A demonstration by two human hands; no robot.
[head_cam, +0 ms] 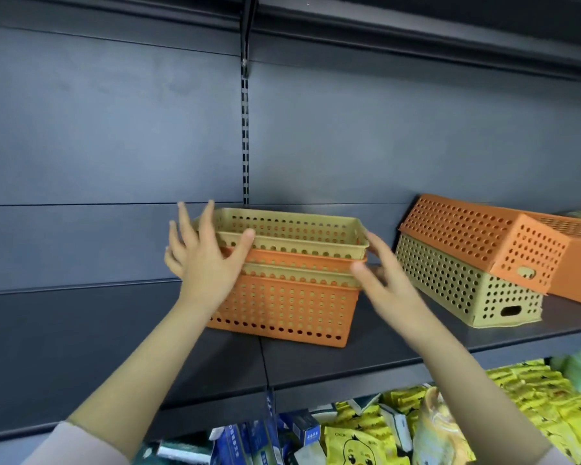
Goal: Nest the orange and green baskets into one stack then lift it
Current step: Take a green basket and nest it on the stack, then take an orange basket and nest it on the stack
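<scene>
- Standing on the dark shelf (366, 350), near its middle: a nested stack of perforated baskets (282, 280), four rims showing, alternating green, orange, green, orange from top to bottom.
- Topping the stack: a green basket (292, 234), upright and open, its rim sitting clear above the orange rim (299, 258) beneath.
- Carrying the rest: the bottom orange basket (282, 313), resting flat on the shelf, green walls showing through its holes.
- Reaching in at the stack's left end: the left hand (203, 260), its fingers (185, 226) spreading wide apart, thumb lying across the top basket's near rim, palm covering the corner; closing on nothing.
- Hovering at the stack's right end: the right hand (383, 280), open, fingers apart and blurring, fingertips just beside the upper rims; contact impossible to tell.
- Extending up from the lower edge: both bare forearms, pale sleeves (81, 444) showing at the wrists' far ends.
- Lying well to the right on the same shelf: an upturned green basket (460, 290) with an upturned orange basket (483, 243) tilting over it, more orange plastic behind.
- Backing the shelf: a grey panel wall (114, 129) with a slotted upright (245, 139).
- Crowding the lower shelf: yellow packets (530, 397) and blue boxes (235, 444).
</scene>
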